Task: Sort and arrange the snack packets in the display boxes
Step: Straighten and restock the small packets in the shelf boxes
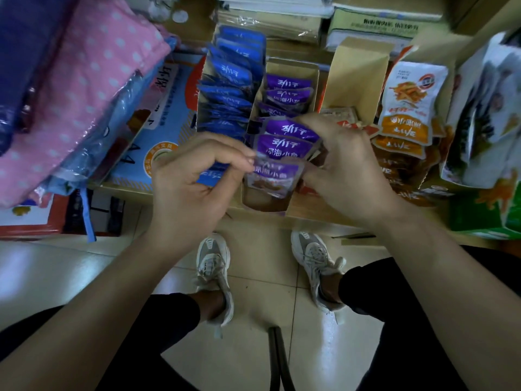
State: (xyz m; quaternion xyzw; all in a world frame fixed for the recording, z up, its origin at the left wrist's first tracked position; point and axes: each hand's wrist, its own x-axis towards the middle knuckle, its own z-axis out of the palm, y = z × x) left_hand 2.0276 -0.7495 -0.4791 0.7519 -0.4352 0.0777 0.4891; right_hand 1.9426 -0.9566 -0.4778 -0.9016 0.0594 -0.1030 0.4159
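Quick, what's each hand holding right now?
Left hand: pinches the front purple packet.
Right hand: grips the purple packets behind it.

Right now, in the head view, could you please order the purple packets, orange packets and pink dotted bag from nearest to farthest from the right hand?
1. purple packets: held in the right hand.
2. orange packets: just beside it, on the right.
3. pink dotted bag: far left.

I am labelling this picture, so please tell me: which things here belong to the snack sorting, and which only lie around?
Belong: purple packets, gripped by left hand and right hand; their display box; blue packets; orange packets.
Lying about: pink dotted fabric; paper stacks behind.
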